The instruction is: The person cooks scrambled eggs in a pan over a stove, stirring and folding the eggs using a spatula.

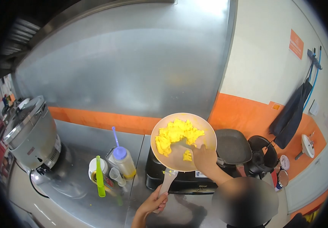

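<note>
My left hand (155,200) is wrapped round the pale handle of a frying pan (200,121), which is tilted above the black gas stove (179,186). Soft yellow scrambled egg (173,133) lies in a curved heap over the pan's far and left parts. A smaller piece of egg (187,155) sits apart, nearer the handle. Over the pan's right side, my right hand (205,157) is closed on what looks like a grey spatula (180,145), mostly hidden by the egg and fingers. A few yellow bits stick to the handle's base.
To the left are a squeeze bottle (124,159), a plastic cup (116,176), a can and a green-handled utensil (100,176). A large rice cooker (34,133) stands farther left. A dark square pan (232,146) is at right. A blurred patch (246,201) covers the lower right.
</note>
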Tool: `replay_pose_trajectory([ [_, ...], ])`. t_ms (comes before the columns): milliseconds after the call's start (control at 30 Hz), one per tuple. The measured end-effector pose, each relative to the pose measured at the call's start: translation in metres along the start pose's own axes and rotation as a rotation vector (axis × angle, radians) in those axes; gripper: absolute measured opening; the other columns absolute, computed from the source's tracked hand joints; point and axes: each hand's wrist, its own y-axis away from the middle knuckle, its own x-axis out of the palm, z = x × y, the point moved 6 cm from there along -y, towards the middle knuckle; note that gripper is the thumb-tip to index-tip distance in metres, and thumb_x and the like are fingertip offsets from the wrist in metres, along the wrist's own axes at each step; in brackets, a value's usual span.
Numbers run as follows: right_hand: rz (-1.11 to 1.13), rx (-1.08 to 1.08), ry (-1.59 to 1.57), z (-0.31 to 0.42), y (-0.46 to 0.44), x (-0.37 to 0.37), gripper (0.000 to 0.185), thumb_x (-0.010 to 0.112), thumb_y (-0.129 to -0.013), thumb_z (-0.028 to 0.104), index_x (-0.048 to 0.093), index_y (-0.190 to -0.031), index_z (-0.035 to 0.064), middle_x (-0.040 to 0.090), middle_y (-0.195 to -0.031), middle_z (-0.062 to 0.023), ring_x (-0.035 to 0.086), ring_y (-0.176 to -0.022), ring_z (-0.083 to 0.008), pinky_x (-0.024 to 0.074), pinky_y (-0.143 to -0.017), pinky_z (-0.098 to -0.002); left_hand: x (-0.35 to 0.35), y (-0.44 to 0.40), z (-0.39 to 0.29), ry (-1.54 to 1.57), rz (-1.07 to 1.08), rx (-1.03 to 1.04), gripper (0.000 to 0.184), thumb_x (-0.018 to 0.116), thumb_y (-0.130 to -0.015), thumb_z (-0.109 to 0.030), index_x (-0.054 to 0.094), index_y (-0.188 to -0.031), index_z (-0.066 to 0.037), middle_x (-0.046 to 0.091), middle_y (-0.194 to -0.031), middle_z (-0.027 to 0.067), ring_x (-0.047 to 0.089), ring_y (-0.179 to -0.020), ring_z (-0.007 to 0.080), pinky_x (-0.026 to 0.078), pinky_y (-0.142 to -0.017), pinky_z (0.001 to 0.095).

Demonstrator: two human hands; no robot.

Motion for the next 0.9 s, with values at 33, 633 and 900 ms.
replay_pose_trajectory([
  [33,-0.019,0.005,0.008,-0.005,-0.008,0.002,0.021,0.053,-0.084,0.019,0.065,-0.101,0.0137,0.063,-0.079,-0.0094,0.066,-0.064,-0.0245,0.0502,-0.053,-0.0365,0.0,0.001,0.0,-0.006,0.001,-0.003,0.053,0.048,-0.098,-0.017,0.021,-0.144,-0.019,0.038,-0.073,0.0,0.033,-0.052,0.0054,0.034,-0.046,0.0215],
  [633,-0.095,0.165,-0.096,-0.06,-0.022,-0.04,0.035,0.056,-0.081,0.014,0.062,-0.115,0.0188,0.064,-0.08,-0.0133,0.065,-0.069,-0.032,0.0523,-0.061,-0.0428,0.001,0.003,-0.004,0.019,-0.06,-0.021,0.047,0.05,-0.098,-0.018,0.029,-0.14,-0.019,0.041,-0.075,-0.0012,0.033,-0.054,0.0044,0.032,-0.047,0.0201],
  [900,0.074,0.031,-0.145,-0.045,0.02,-0.025,0.038,0.058,-0.081,0.015,0.06,-0.12,0.0149,0.064,-0.084,-0.0142,0.066,-0.075,-0.0318,0.0532,-0.064,-0.043,0.003,0.004,-0.011,0.115,-0.086,-0.038,0.044,0.051,-0.097,-0.017,0.033,-0.137,-0.018,0.042,-0.076,-0.0005,0.034,-0.055,0.0045,0.031,-0.047,0.0199],
])
